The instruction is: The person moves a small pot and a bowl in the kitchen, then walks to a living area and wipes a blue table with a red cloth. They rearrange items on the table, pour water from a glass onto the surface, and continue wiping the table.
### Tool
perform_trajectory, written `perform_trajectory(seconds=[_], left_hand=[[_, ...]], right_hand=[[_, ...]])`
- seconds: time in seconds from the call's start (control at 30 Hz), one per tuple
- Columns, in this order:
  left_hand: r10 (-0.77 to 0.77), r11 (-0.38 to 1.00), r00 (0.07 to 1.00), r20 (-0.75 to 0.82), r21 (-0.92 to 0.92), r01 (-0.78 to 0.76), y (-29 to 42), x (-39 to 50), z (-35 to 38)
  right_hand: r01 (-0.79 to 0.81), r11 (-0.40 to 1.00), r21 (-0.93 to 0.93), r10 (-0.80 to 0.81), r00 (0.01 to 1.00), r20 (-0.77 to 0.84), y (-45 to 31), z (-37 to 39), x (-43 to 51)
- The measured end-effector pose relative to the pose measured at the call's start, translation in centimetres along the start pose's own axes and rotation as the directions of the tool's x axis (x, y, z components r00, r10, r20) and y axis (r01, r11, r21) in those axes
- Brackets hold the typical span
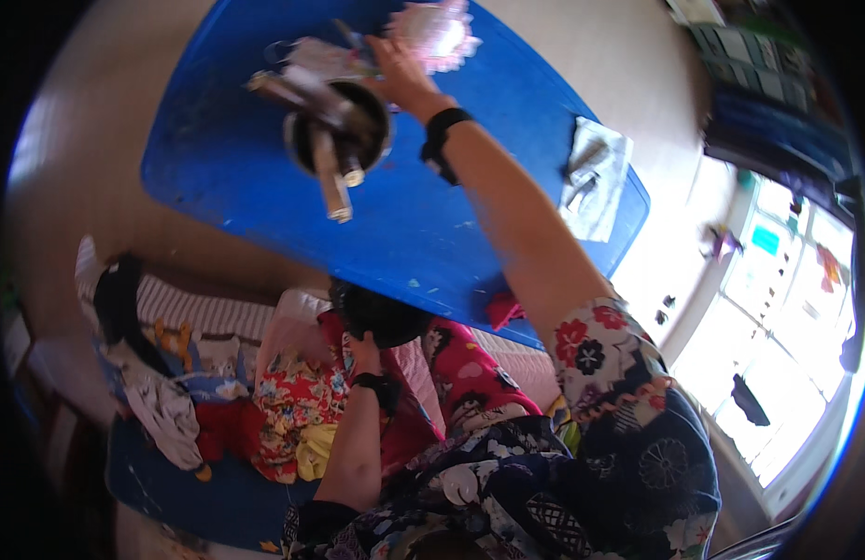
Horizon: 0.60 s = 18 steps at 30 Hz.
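My left hand (366, 352) grips the rim of a black bowl (383, 318) at my knees, partly hidden under the near edge of the blue table (418, 231). Reaching across the table, my right hand (403, 73) is beside a pink scalloped-edged item (436, 31) with a bright pale middle. Blur hides whether its fingers hold the thin object (349, 35) near their tips. Left of that hand stands a round, dark-mouthed pot (387, 133). Several brown sticks (327, 171) with pale cut ends lean out of it. A pinkish cloth (317, 56) lies behind the pot.
A pale folded cloth or paper (600, 178) with dark items on it lies at the table's right end. Red cloth (504, 311) shows at the near edge. Clothes (292, 399) are heaped on the seat to my left. A bright window (782, 308) is at right.
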<state>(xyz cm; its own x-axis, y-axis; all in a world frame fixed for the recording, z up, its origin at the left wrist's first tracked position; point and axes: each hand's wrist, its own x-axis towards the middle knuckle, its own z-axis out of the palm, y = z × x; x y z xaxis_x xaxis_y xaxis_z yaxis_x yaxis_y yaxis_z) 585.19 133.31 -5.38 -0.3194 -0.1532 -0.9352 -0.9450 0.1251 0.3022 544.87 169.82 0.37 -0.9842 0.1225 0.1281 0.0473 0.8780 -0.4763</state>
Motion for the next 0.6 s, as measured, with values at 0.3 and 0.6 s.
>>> perform_trajectory(seconds=[0.3, 0.6], left_hand=[[-0.01, 0.999, 0.999, 0.042, 0.039, 0.008, 1.3, 0.9, 0.0], [0.054, 0.977, 0.994, 0.099, 0.201, -0.073, 0.4, 2.2, -0.7]], right_hand=[[-0.696, 0.622, 0.358, 0.775, 0.484, -0.406, 8.1, -12.9, -22.7], [-0.968, -0.152, 0.2, 0.984, -0.167, -0.061, 24.2, -17.2, -30.4]])
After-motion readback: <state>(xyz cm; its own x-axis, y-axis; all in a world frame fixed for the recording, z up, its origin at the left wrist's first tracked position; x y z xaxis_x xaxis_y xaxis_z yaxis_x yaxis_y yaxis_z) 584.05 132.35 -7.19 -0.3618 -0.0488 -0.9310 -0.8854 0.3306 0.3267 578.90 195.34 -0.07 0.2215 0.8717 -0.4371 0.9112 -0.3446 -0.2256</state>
